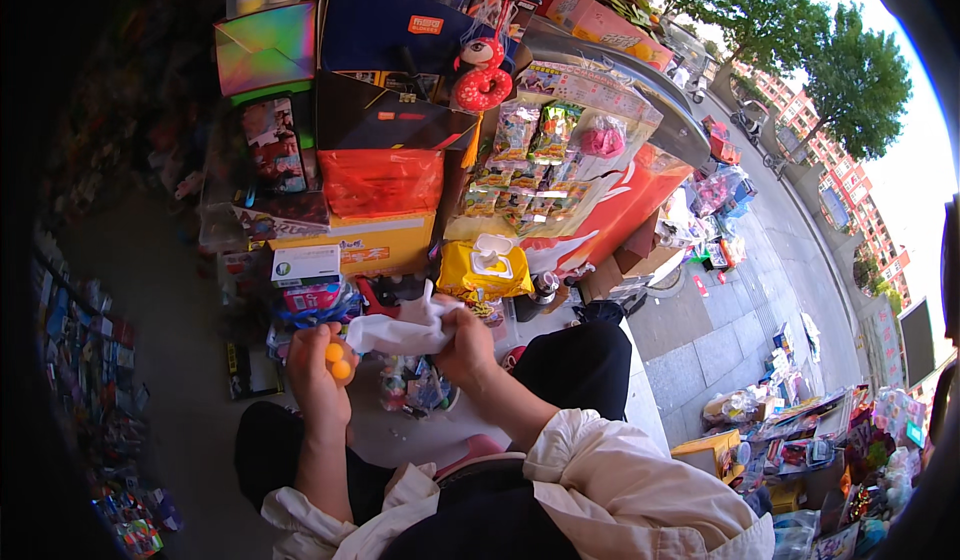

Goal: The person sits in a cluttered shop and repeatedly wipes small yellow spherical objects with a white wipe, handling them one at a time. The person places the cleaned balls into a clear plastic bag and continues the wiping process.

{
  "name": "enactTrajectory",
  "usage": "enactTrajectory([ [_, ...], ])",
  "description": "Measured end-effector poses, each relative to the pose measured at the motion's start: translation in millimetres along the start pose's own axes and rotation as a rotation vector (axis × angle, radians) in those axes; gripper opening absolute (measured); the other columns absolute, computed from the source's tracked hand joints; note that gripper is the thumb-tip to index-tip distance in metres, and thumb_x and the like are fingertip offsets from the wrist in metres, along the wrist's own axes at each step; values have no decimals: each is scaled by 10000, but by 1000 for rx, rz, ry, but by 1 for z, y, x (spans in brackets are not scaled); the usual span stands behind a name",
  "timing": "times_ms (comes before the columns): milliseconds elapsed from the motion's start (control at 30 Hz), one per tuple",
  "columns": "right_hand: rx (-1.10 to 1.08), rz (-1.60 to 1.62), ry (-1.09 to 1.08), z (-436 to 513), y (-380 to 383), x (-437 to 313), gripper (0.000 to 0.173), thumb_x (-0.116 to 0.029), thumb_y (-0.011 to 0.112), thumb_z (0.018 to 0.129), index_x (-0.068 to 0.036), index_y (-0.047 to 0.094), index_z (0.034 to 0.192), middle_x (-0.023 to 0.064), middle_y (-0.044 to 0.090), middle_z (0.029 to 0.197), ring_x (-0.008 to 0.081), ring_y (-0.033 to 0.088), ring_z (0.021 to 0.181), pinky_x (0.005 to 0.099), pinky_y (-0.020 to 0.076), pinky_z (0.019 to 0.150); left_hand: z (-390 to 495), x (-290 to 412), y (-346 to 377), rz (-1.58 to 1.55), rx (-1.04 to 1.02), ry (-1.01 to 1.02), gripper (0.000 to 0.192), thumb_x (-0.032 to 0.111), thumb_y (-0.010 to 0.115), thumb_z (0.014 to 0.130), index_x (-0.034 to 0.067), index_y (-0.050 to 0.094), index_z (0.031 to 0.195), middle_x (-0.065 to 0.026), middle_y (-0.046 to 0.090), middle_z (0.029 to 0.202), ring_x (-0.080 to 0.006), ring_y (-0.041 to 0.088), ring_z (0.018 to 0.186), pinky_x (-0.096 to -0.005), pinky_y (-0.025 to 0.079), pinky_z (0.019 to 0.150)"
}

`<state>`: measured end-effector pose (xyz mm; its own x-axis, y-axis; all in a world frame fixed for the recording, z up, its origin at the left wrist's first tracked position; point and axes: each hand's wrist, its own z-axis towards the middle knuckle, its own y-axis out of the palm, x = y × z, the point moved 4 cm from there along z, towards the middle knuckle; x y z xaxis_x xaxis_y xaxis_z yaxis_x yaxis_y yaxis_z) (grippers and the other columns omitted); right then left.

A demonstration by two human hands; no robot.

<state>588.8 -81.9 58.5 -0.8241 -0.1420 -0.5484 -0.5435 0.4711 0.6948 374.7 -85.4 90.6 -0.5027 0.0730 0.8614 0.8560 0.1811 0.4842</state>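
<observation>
My left hand (319, 372) holds a small clear item with two orange balls (338, 362) in it; whether it is a bag or a plastic case I cannot tell. Between my hands stretches a crumpled white wipe or tissue (397, 329), pinched in my right hand (466, 342). Its left end comes close to the fingers of my left hand, and contact there is unclear. Just beyond my right hand lies a yellow pack of wipes (480, 271) with its white lid raised. Below the wipe, near my knees, sits a clear bag of small toys (416, 383).
A phone (274, 143) leans upright at the left beside a yellow carton (386, 241). Snack-like packets (536, 136) hang on a board ahead, near a red plush ornament (482, 76). A dark bottle (534, 301) stands right of the wipes. Piled goods (817, 447) cover the right side.
</observation>
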Motion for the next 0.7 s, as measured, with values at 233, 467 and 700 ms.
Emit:
enactTrajectory([
  [233,-777,-967,-296,-73,85,-44,242,-109,453,1007,13,571,1180,55,634,1024,85,575,922,257,480,822,8,-36,5,-279,12,-402,262,380,584,947,148,589,1067,-40,641,1082,-146,626,946,-339,533,730],
  [467,-787,-1242,-728,-71,123,-36,259,-91,560,960,32,538,1187,181,626,1062,238,630,963,340,494,851,-22,-35,47,-245,-523,-271,504,365,391,1031,99,317,1452,-103,437,1401,-236,488,1262,-356,428,1036],
  [700,-352,-1539,-1194,-67,117,-35,623,-155,723,806,15,436,1332,228,498,1276,416,533,1140,429,476,945,-14,-40,70,-580,-595,-336,514,347,340,1046,165,208,1509,-80,342,1490,-226,353,1381,-391,297,1143],
])
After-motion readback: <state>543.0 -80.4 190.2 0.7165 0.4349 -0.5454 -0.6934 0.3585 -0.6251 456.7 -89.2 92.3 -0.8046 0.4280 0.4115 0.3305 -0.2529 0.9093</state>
